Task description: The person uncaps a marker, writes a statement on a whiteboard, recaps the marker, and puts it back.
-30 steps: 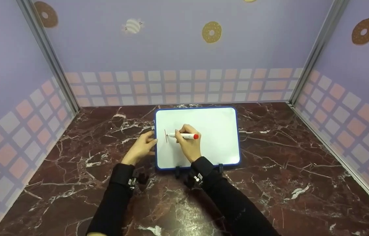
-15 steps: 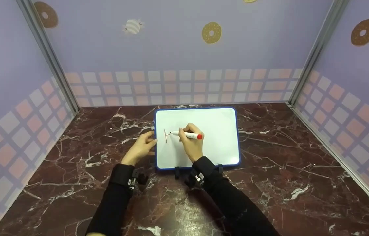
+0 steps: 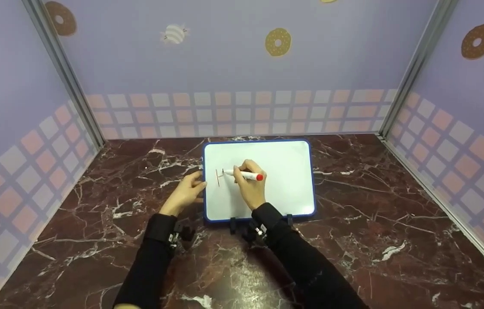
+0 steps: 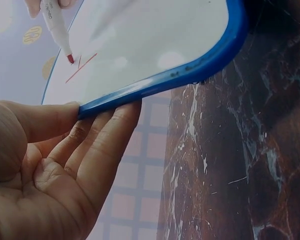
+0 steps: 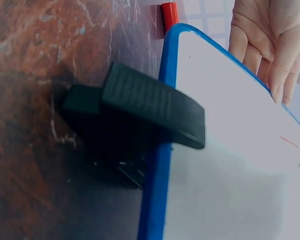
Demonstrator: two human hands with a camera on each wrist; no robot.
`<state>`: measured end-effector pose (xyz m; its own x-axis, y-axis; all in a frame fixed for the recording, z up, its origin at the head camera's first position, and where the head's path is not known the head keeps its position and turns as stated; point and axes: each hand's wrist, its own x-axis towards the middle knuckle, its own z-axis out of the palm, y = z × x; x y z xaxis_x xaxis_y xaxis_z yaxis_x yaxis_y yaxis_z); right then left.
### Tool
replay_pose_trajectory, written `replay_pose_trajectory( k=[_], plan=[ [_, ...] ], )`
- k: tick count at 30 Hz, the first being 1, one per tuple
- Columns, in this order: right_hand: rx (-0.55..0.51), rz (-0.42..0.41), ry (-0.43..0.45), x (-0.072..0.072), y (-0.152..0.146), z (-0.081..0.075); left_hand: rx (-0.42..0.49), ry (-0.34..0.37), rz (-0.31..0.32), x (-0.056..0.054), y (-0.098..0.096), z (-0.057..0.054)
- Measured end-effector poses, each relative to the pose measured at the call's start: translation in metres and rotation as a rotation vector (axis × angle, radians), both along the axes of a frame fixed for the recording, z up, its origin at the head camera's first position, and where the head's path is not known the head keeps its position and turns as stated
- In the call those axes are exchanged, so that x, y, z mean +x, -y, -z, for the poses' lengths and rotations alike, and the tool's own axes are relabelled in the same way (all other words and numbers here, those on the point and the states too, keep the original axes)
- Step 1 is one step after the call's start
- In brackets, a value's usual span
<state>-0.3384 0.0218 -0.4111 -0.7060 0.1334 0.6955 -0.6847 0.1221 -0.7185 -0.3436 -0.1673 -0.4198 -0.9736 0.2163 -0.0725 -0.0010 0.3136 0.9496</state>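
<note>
A whiteboard with a blue frame leans back on the marble table, held at its lower edge by black clips. My left hand pinches its left edge, thumb at the front and fingers behind, as the left wrist view shows. In my right hand is a white marker with a red end, gripped like a pen. Its red tip is at the board's surface beside thin red strokes near the left side; whether it touches, I cannot tell.
Dark red marble table surrounds the board. Patterned purple walls rise at the back and on both sides, joined by metal corner posts. A small red cylinder shows past the board's corner in the right wrist view.
The marker tip has shifted slightly right and up, and a short red stroke now branches from the vertical line. My left hand and the board have stayed in place.
</note>
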Motion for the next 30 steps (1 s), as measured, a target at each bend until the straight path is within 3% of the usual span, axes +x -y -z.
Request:
replay_pose_trajectory(
  k=[7,15,23,30],
  plan=[
    [0.006,-0.014,-0.029,0.005,-0.001,0.0,-0.001,0.005,0.003,-0.001,0.001,0.001],
    [0.025,-0.009,0.011,0.01,-0.002,-0.001,-0.009,0.002,-0.003,-0.001,0.001,0.002],
    [-0.056,-0.011,0.011,0.011,-0.007,-0.001,-0.002,-0.006,-0.005,0.0,0.0,0.001],
    [-0.046,-0.006,0.003,0.01,-0.01,0.0,0.001,-0.017,-0.006,-0.001,0.0,0.002]
  ],
)
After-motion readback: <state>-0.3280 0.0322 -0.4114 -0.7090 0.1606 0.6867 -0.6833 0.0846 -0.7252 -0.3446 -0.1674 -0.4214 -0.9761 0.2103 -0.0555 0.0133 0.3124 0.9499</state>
